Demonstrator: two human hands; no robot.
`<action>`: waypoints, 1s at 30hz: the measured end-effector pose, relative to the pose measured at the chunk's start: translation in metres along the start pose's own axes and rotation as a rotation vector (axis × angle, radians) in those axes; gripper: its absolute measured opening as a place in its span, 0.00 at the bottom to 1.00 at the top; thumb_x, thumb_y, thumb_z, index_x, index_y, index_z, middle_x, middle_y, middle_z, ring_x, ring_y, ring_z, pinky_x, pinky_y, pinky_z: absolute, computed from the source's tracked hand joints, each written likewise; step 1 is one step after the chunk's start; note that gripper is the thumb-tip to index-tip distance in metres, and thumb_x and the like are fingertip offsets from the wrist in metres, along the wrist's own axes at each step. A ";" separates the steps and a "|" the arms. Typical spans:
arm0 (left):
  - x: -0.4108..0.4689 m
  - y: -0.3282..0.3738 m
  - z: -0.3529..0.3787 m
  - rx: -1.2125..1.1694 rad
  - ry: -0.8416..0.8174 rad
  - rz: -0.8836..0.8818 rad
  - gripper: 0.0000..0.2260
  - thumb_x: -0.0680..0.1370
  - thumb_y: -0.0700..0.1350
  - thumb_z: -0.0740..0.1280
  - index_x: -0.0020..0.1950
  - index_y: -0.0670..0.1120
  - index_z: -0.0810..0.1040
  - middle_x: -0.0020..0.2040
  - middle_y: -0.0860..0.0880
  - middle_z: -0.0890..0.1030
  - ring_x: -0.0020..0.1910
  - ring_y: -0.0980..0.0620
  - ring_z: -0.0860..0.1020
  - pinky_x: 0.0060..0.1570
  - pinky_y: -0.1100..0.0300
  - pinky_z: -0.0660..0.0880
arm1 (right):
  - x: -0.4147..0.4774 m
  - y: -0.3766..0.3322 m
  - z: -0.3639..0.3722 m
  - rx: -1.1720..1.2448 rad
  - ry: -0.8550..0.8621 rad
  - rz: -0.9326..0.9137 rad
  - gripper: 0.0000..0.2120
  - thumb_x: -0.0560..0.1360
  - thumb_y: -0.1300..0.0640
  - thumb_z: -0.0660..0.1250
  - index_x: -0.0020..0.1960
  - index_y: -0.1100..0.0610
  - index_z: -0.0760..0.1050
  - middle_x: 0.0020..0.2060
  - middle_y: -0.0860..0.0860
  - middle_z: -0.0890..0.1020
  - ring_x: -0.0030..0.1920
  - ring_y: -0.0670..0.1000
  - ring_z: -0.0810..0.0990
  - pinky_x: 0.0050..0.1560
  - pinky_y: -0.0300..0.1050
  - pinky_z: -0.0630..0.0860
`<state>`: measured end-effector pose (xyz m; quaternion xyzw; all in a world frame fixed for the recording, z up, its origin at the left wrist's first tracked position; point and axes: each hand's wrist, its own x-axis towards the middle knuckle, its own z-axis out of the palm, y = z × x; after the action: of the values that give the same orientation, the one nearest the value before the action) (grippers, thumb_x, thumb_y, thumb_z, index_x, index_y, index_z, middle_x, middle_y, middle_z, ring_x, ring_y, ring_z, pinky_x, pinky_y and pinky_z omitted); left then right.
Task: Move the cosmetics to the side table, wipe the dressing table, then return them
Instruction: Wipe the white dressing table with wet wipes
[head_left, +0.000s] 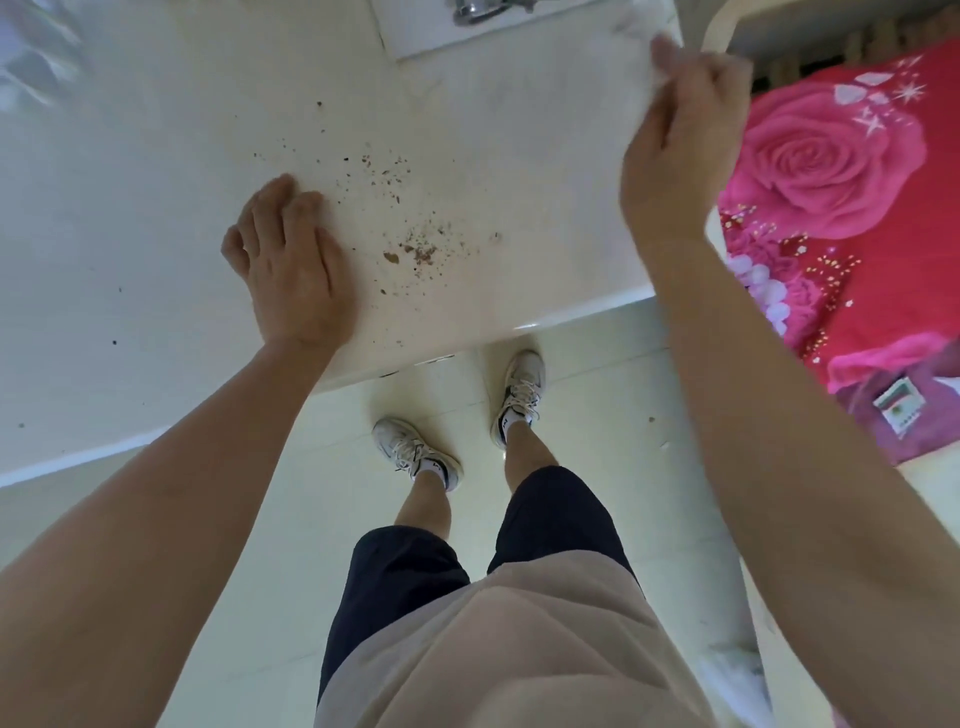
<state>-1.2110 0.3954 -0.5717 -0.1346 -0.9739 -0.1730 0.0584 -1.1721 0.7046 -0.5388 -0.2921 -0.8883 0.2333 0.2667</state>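
Observation:
The white dressing table (156, 249) fills the upper left of the head view, and no cosmetics show on it. Brown crumbs and specks (410, 244) lie scattered near its front edge. My left hand (285, 270) rests flat on the tabletop just left of the crumbs, fingers together, holding nothing. My right hand (685, 140) hovers over the table's right end, blurred, with its fingers pinched on a small white cloth or tissue (662, 67).
A bed with a red and pink rose cover (841, 208) stands directly right of the table. A metal fitting (478, 10) sits at the table's back edge. Pale floor tiles (597, 415) and my sneakers lie below the table front.

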 end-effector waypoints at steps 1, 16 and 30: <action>-0.001 0.000 -0.001 -0.014 0.015 0.001 0.14 0.77 0.41 0.56 0.60 0.43 0.75 0.65 0.44 0.73 0.66 0.46 0.68 0.66 0.51 0.57 | 0.003 0.013 -0.001 -0.106 -0.059 0.073 0.20 0.76 0.65 0.57 0.63 0.56 0.79 0.53 0.55 0.75 0.53 0.56 0.76 0.49 0.42 0.73; -0.035 -0.079 -0.049 0.080 -0.031 -0.020 0.20 0.71 0.36 0.55 0.59 0.42 0.76 0.63 0.43 0.74 0.63 0.41 0.70 0.58 0.54 0.61 | -0.201 -0.142 0.046 0.007 -0.523 -0.279 0.27 0.66 0.74 0.62 0.65 0.66 0.75 0.52 0.62 0.76 0.47 0.61 0.74 0.48 0.49 0.73; -0.048 -0.128 -0.051 0.072 0.074 0.041 0.18 0.71 0.34 0.59 0.57 0.45 0.77 0.59 0.47 0.78 0.58 0.42 0.72 0.54 0.54 0.59 | -0.132 -0.073 0.029 -0.237 -0.250 0.072 0.23 0.77 0.67 0.57 0.70 0.58 0.72 0.59 0.59 0.73 0.53 0.59 0.73 0.53 0.46 0.73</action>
<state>-1.1978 0.2504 -0.5732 -0.1456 -0.9738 -0.1413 0.1029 -1.1280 0.5591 -0.5638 -0.3218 -0.9248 0.1710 0.1094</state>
